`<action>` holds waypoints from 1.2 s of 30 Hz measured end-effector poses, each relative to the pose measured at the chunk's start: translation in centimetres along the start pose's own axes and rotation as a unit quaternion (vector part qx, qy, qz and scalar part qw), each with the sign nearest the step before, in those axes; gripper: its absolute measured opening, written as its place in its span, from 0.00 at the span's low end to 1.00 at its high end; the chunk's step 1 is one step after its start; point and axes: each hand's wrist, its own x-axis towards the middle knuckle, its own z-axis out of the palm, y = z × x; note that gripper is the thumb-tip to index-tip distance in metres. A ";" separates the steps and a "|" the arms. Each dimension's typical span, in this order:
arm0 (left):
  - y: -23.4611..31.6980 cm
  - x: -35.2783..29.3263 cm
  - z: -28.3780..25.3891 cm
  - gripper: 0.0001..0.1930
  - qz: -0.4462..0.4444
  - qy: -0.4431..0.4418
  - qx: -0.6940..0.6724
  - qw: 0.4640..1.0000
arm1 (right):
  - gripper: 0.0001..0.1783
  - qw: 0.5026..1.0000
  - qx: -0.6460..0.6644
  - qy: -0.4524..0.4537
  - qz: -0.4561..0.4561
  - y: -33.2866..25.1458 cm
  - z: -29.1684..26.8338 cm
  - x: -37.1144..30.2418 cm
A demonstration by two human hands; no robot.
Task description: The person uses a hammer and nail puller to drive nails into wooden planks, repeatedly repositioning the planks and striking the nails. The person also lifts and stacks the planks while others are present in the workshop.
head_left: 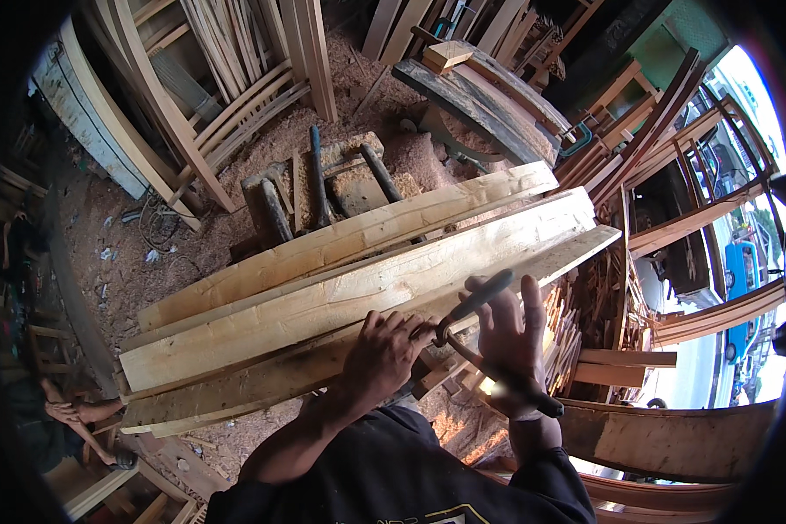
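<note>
Just above the planks, my left hand (380, 354) is closed, its fingertips pinching the jaw end of an open pair of pincers (470, 307). The tool's two dark grips spread apart to the right, one pointing up and the other down. Behind them is my right hand (508, 336), palm up with fingers stretched out; the lower grip crosses near its wrist. Long pale planks (358, 297) lie side by side in front of me, slanting up to the right. The end of the jaws is hidden by my left fingers.
Beyond the planks stands a sawdust-covered wooden block with dark bars (319, 183). A bench (480, 105) with a wood block (446, 56) is further back. Timber strips (227, 52) lean at the left, more boards (716, 314) at the right. Another person's hand (59, 410) shows at far left.
</note>
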 end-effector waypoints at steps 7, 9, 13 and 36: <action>-0.1 0.1 0.0 0.19 0.000 -0.002 -0.004 1.000 | 0.61 1.000 0.001 0.020 -0.024 -0.3 1.2 0.6; 0.0 0.1 0.0 0.20 -0.003 0.002 -0.011 1.000 | 0.60 0.999 0.015 0.038 -0.016 -0.3 1.5 0.7; 0.0 0.1 -0.1 0.21 -0.012 -0.009 -0.015 1.000 | 0.56 0.998 0.024 0.054 -0.019 -0.3 1.9 1.1; 0.4 0.4 0.0 0.17 -0.099 -0.021 0.027 0.994 | 0.44 0.984 0.002 0.100 0.148 0.4 1.1 8.9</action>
